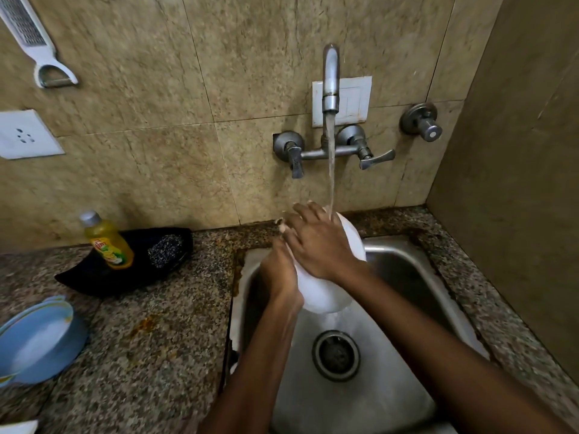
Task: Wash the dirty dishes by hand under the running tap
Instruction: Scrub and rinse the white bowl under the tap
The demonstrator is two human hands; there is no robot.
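White glazed ware, a single plate [326,296], is held tilted on edge over the steel sink [407,270], directly beneath the tap [331,79]. Running water [331,177] from the tap strikes the plate's upper rim and drains off its lower edge toward the drain [336,355].

Left hand [279,274]: positioned at the plate's left edge, below and left of the tap. It appears to support the plate from that side; whether the fingers wrap the rim cannot be told, as they are blurred and partly hidden.

Right hand [316,242]: laid across the plate's face, fingers spread and fairly straight, pressing or rubbing the surface, not clamping it.

Handling assessment: the plate is judged rigid, moderately heavy for its size, and breakable if dropped onto steel. Wet glaze, possibly soapy, is likely slippery. The safest hold is at the rim, thumb on one face and fingers behind, with the lower edge kept low over the sink.

Other items noted, all left of the tap: a dish soap bottle [106,239] and a scrubber [164,250] resting in a black tray [94,277] on the granite counter [156,339]; blue plates [37,339] stacked farther left; a grater [34,42] on the tiled wall.
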